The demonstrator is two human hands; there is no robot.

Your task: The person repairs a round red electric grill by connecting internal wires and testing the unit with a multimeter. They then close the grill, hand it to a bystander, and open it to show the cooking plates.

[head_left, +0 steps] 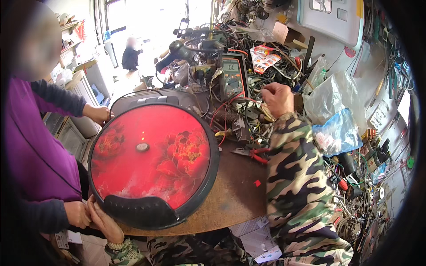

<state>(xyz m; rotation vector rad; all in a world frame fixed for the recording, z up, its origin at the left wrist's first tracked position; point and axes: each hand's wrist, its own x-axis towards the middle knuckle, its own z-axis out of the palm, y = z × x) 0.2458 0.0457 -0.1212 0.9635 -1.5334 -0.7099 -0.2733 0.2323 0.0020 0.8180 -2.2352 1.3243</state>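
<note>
A round electric griddle (126,162) with a red, flower-patterned lid and black rim lies at the left of the table. My left hand (105,221) is at its lower left edge, fingers against the rim beside a co-worker's fist; part of my grip is hidden. Raised over the wire pile, my right hand (278,98) has its fingers curled together; whatever they may hold cannot be made out. A multimeter (233,76) with a lit display stands just left of that hand. Below lie red-handled pliers (252,154) and red test leads (216,116).
A co-worker in a purple top (42,137) stands at the left, one hand (97,114) near the griddle's far rim. Tangled cables (284,66) cover the back of the brown table (235,190). Plastic bags (337,133) and loose parts crowd the right. Another person (130,55) is far back.
</note>
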